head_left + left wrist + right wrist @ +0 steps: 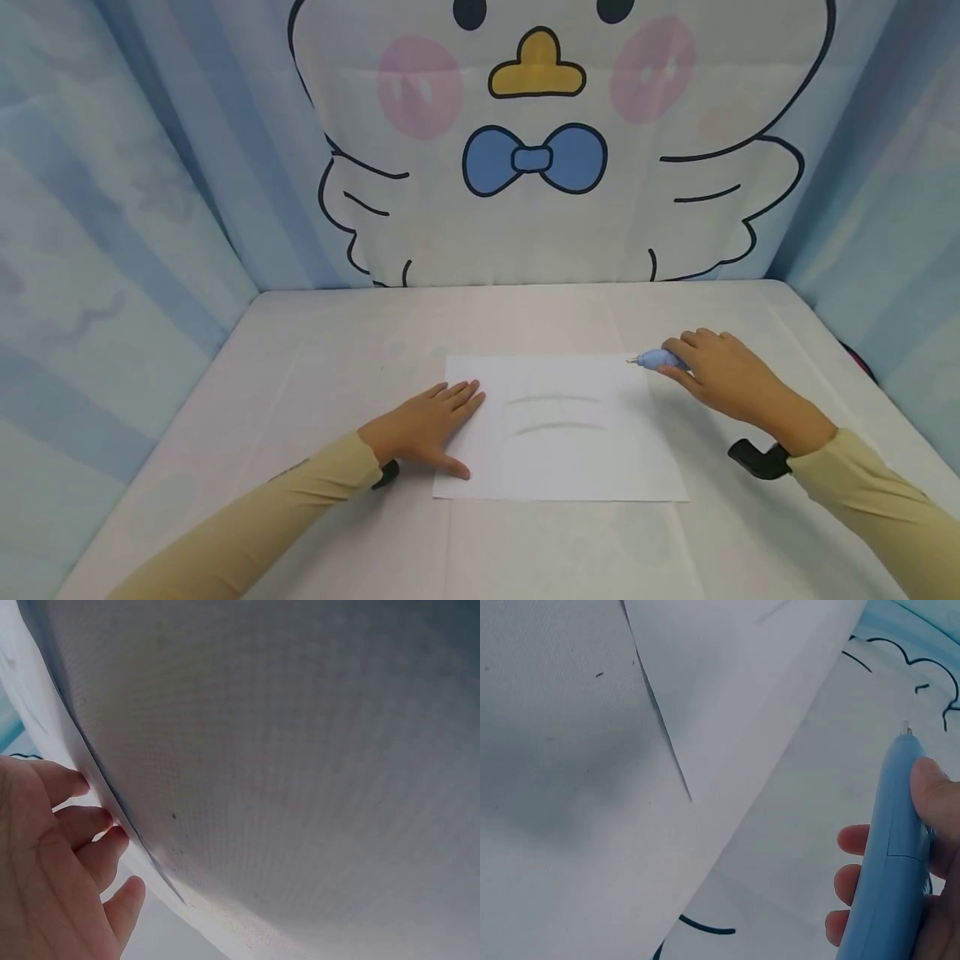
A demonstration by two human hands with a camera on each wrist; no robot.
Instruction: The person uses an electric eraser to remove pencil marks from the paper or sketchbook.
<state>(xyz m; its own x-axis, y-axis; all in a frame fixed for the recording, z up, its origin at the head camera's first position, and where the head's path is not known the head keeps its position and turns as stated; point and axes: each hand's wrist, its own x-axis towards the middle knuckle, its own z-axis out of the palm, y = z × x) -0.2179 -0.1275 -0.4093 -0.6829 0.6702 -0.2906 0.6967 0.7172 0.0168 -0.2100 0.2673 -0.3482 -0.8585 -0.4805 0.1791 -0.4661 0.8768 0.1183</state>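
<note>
A left hand (pixel 423 429), fingers spread, rests on the left edge of white paper (pixel 555 471) bearing two grey curves (pixel 558 426); rightward, towards the worktop's (pixel 337 358) right edge, a right hand's (pixel 738 383) fingers grip a blue pen-like tool (pixel 658 359), tip over the paper's far-right corner.

Paper sheet (pixel 555 471): white, rectangular, flat on the tabletop (pixel 337 358); I see two faint grey arcs (pixel 555 397) near its middle, one above the other, and the left hand (pixel 427 427) resting spread on its left edge. Pen-shaped tool (pixel 891 855): pale blue, with a narrow metallic tip (pixel 906 728), gripped in the right hand (pixel 731 377); in my head view it points left, the tip near the sheet's far right corner.
</note>
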